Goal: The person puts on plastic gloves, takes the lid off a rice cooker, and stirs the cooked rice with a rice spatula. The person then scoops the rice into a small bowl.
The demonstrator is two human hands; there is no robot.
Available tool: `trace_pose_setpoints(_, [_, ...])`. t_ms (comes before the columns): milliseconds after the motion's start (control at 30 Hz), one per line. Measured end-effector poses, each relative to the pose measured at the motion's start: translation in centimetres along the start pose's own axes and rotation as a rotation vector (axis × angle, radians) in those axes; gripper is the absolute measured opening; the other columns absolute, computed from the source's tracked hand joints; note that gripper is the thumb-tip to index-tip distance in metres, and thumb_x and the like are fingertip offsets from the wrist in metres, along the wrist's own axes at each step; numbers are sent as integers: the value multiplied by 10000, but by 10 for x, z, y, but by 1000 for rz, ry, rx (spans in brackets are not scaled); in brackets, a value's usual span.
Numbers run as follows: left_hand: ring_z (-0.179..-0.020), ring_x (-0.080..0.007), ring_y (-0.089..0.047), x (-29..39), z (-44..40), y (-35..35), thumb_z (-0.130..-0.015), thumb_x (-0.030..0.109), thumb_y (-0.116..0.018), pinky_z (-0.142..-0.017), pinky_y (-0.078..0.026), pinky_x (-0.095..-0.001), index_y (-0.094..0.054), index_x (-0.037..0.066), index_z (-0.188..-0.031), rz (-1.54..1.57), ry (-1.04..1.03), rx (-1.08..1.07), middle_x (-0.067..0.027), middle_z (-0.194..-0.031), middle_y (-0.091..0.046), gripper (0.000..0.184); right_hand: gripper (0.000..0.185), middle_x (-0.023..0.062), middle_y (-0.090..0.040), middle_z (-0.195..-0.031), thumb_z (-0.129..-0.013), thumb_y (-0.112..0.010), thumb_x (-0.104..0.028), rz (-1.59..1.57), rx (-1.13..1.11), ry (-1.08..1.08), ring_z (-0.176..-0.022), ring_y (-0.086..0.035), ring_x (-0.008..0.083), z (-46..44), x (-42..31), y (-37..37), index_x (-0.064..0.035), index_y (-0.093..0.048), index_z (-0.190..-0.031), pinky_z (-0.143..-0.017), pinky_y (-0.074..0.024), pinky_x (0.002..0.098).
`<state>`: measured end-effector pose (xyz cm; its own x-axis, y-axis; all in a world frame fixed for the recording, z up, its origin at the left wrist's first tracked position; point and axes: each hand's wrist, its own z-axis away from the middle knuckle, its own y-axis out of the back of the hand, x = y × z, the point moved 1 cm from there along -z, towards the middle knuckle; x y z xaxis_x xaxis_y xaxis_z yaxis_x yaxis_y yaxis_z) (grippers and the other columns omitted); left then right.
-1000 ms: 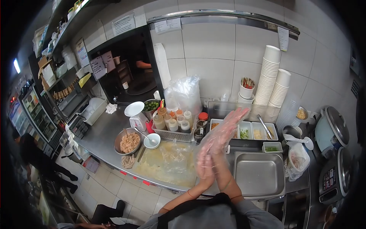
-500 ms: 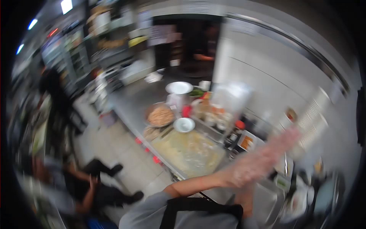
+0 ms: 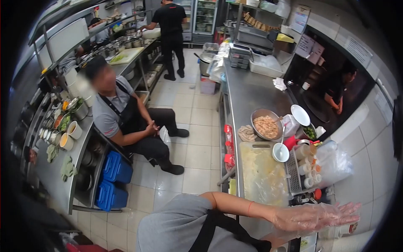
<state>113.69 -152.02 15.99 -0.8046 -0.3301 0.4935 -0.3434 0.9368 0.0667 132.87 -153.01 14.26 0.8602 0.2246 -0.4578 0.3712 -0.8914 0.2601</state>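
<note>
My left hand (image 3: pixel 321 217), in a clear plastic glove, reaches to the right with its fingers stretched out and nothing seen in them. A red band circles its wrist. Below it, a bit of my right forearm (image 3: pixel 277 241) shows, but the right hand is hidden. Nearest the left hand are small dark bottles, one with a red cap (image 3: pixel 317 194). Beside the arm lies a cutting board (image 3: pixel 254 168) with a yellowish smeared surface and crumpled clear plastic (image 3: pixel 272 185) on it. A white bowl (image 3: pixel 280 152) with a spoon rests at the board's far right corner.
A metal bowl of pale chopped food (image 3: pixel 266 124) and a folded cloth (image 3: pixel 247 133) stand beyond the board. A basket (image 3: pixel 293 170) holds several jars. Across the aisle a person (image 3: pixel 126 113) sits near blue bins (image 3: pixel 114 181); another person (image 3: pixel 171 38) stands farther back.
My view has swung left, bringing the aisle and the seated person more into sight. The gloved left hand, blurred and angled upward before, now lies lower at the right with its fingers clearly extended.
</note>
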Motion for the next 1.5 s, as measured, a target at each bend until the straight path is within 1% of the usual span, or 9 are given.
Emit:
trace_pose_setpoints(100, [-1378,-293,-122,7,-2,29,-929,531,-237,-1095,-92,-431,-219,27,-1412,61,-23,54,-169,-1492,-117,699,528,236,-106,-1462,-979,-288,-239,-59,-125,5,-1366,-129,335,13,-2,-43,-48,-93,-1431,-1109,-160,392])
trace_pose_setpoints(267, [-1369,-277,-143,-29,56,70,-950,488,-243,-1098,-117,-362,-169,-4,-1414,-97,518,249,-171,-1486,-132,681,520,241,-118,-1459,-979,-288,-230,-171,-402,31,-1364,-138,340,67,-20,-107,-47,-106,-1430,-1108,-171,393])
trace_pose_setpoints(500, [-1368,-219,-127,-69,116,100,-954,508,-188,-1112,-82,-348,-147,53,-1433,-33,569,677,-103,-1478,-174,662,511,248,-135,-1455,-979,-289,-217,-312,-751,34,-1362,-151,346,159,-52,-136,-45,-123,-1430,-1107,-187,393])
trace_pose_setpoints(633, [-1376,-214,-93,-58,101,135,-950,521,-179,-1113,-66,-346,-127,66,-1440,-7,428,568,-91,-1493,-127,670,509,245,-175,-1436,-969,-316,-228,-307,-878,-15,-1344,-185,350,192,-60,-122,-40,-160,-1416,-1092,-209,395])
trace_pose_setpoints(733, [-1382,-229,-59,-139,145,107,-943,530,-194,-1113,-59,-368,-133,71,-1441,292,547,684,-102,-1504,-82,679,510,241,-212,-1418,-960,-343,-241,-234,-886,-82,-1327,-217,352,185,-45,-115,-36,-194,-1402,-1078,-230,396])
trace_pose_setpoints(833, [-1387,-223,-46,-144,159,44,-983,409,-178,-1109,-63,-385,-9,45,-1440,-29,167,605,-100,-1507,-62,608,511,237,-250,-1400,-951,-370,-254,-125,-867,-132,-1310,-250,354,173,-26,-104,-31,-229,-1388,-1064,-250,398])
trace_pose_setpoints(1133, [-1390,-220,21,-108,161,29,-976,437,-188,-1112,-4,-340,20,40,-1436,251,751,205,-105,-1511,31,642,519,225,-362,-1346,-923,-450,-292,105,-794,-175,-1258,-347,362,137,17,-78,-18,-331,-1346,-1021,-311,403])
trace_pose_setpoints(1267, [-1387,-216,47,-161,173,41,-966,468,-212,-1117,-5,-353,32,59,-1437,106,766,324,-91,-1510,38,670,524,220,-412,-1322,-910,-486,-310,104,-806,-169,-1235,-390,365,136,9,-85,-12,-377,-1328,-1002,-338,405])
trace_pose_setpoints(1500, [-1342,-324,-176,-216,182,80,-944,478,-301,-1090,-166,-402,-89,28,-1415,-103,874,475,-190,-1474,-85,685,451,239,-418,-1325,-905,-523,-261,-126,-877,-188,-1234,-402,360,137,-23,-78,27,-486,-1250,-1014,-319,398])
